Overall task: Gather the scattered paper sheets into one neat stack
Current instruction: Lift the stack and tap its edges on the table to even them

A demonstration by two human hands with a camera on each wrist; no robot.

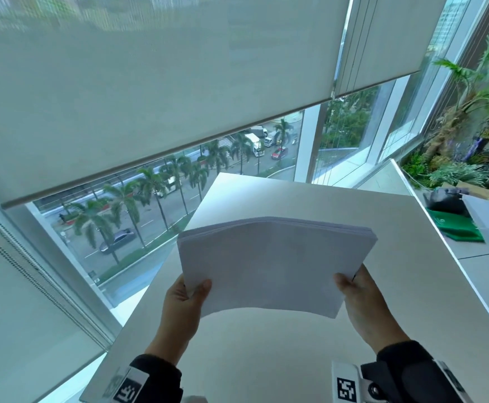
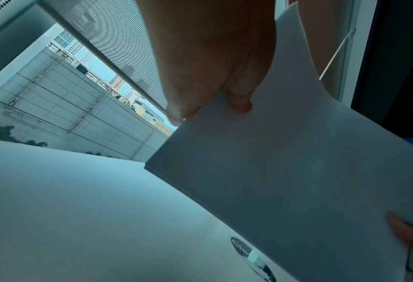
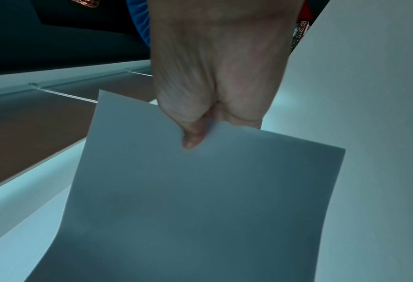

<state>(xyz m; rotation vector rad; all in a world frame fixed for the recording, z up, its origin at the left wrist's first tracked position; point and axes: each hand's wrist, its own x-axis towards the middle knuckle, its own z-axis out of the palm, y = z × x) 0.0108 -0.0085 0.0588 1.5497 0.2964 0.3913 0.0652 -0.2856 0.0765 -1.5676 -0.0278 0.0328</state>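
Stack position: paper stack (image 1: 275,266) is held in the air above the white table (image 1: 266,353), over its middle, apart from the surface.
Long axis: runs left to right between the 2 hands; the sheets bow upward in the middle and sag at the near edge.
Left hand (image 1: 183,301): pinches the near left corner, thumb on top and fingers underneath; the left wrist view shows the same pinch at the sheet edge.
Right hand (image 1: 359,298): pinches the near right corner in the same way, thumb on top; the right wrist view shows a fingertip curled under the paper.
Which hand is nearer: neither; the stack lies forward of both hands, each at its own end.
Alignment: far edge shows the sheet edges layered closely, with a slight stagger at the left corner.
Loose sheets: none visible on the table in these views.
Likely next move: judged from this, stand a long edge down on the table to tap it square, or lay the stack flat.
Risk: a corner-only hold on a bowed stack may let sheets slide.
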